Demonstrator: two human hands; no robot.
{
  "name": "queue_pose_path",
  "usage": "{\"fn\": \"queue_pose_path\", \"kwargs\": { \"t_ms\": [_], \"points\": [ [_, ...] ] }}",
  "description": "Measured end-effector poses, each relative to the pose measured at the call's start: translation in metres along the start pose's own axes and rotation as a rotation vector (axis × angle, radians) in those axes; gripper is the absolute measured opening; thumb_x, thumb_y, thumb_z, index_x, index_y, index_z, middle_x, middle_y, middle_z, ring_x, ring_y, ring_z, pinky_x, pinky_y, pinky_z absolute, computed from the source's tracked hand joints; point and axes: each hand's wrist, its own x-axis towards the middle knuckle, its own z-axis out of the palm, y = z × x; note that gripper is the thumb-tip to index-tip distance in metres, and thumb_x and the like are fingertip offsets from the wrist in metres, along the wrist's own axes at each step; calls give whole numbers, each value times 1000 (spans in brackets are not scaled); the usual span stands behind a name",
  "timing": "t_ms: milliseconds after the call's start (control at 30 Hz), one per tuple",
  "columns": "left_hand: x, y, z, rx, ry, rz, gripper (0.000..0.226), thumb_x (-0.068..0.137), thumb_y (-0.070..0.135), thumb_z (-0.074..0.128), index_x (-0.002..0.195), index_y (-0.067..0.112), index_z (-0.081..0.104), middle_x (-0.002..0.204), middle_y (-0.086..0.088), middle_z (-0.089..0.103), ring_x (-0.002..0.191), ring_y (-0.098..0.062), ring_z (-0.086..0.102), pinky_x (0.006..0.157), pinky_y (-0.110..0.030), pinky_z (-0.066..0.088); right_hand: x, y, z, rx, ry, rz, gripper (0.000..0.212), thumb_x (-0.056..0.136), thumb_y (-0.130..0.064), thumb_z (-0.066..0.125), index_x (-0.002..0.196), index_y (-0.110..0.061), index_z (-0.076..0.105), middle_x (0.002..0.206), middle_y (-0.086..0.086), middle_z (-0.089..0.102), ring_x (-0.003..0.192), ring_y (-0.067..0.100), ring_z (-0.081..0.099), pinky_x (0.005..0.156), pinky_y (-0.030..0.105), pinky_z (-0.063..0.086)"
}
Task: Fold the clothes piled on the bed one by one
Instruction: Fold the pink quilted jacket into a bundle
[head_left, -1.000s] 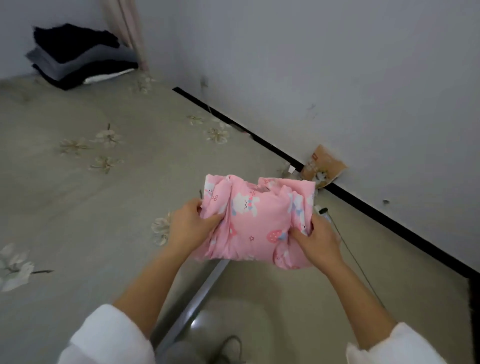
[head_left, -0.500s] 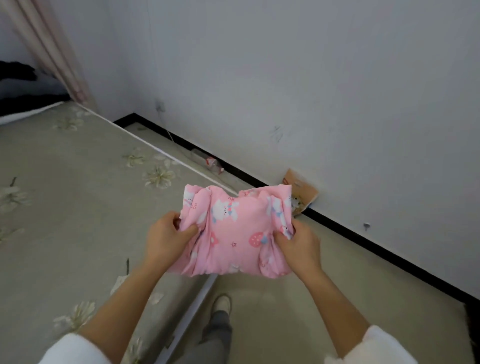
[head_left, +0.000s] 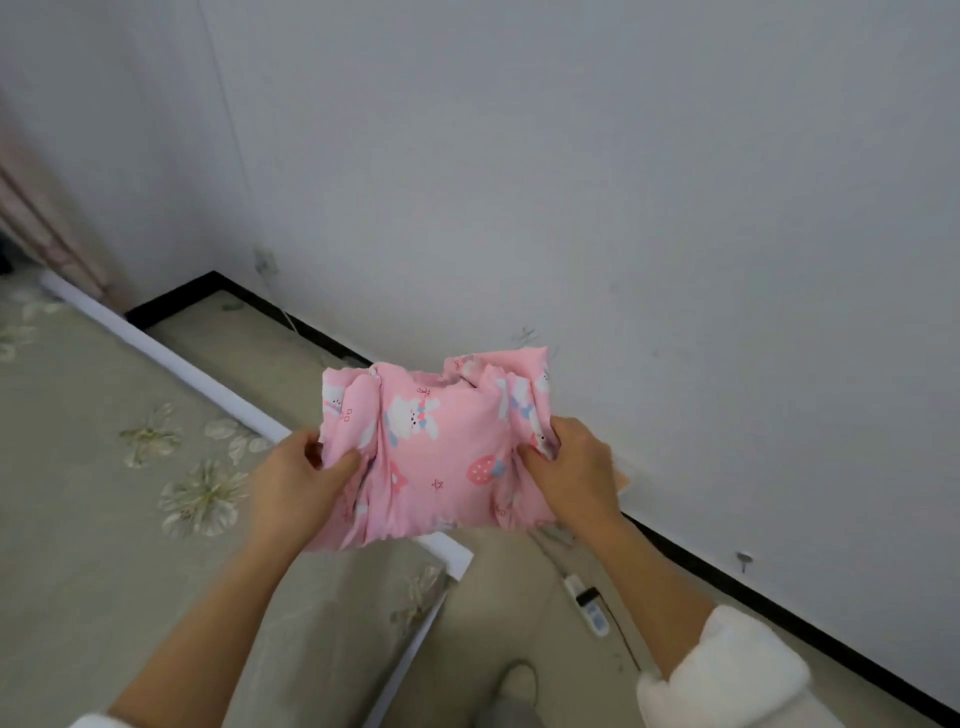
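A folded pink garment (head_left: 441, 447) printed with white rabbits and strawberries hangs in the air in front of me, over the corner of the bed. My left hand (head_left: 296, 483) grips its bunched left edge with the thumb on top. My right hand (head_left: 576, 473) grips the bunched right edge the same way. The bed (head_left: 104, 519) with its beige flowered sheet lies at the lower left.
A white wall with a black skirting board (head_left: 727, 577) runs across the right. A white power strip (head_left: 589, 608) with a cable lies on the beige floor. My foot (head_left: 511, 691) shows at the bottom. A pink curtain (head_left: 52, 228) hangs at the far left.
The view has swung right, away from the stacked dark clothes on the bed and toward the wall. Both hands keep the same grip on the pink garment, now held over the bed's corner.
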Motion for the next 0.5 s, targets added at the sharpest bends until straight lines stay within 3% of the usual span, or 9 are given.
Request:
{"fn": "queue_pose_path", "kwargs": {
  "t_ms": [233, 400, 500],
  "points": [
    [111, 40, 94, -9, 128, -67, 29, 74, 39, 75, 82, 17, 57, 69, 12, 57, 63, -12, 53, 55, -29, 36, 173, 34, 9, -36, -69, -200, 25, 84, -30, 69, 81, -9, 57, 75, -3, 49, 69, 26, 56, 70, 42, 47],
    [171, 66, 157, 27, 153, -163, 31, 77, 45, 72, 88, 19, 61, 72, 13, 60, 64, -6, 56, 53, -24, 39, 282, 60, 9, -36, -154, -305, 23, 83, -29, 72, 82, -10, 59, 73, -2, 54, 66, 21, 56, 66, 37, 48],
    [197, 82, 175, 39, 198, -203, 25, 75, 45, 73, 81, 25, 59, 68, 16, 58, 60, -2, 53, 50, -20, 35, 343, 62, 21, -61, -222, -342, 22, 84, -29, 70, 88, -9, 61, 74, -4, 51, 67, 21, 57, 64, 32, 47]
  ]
}}
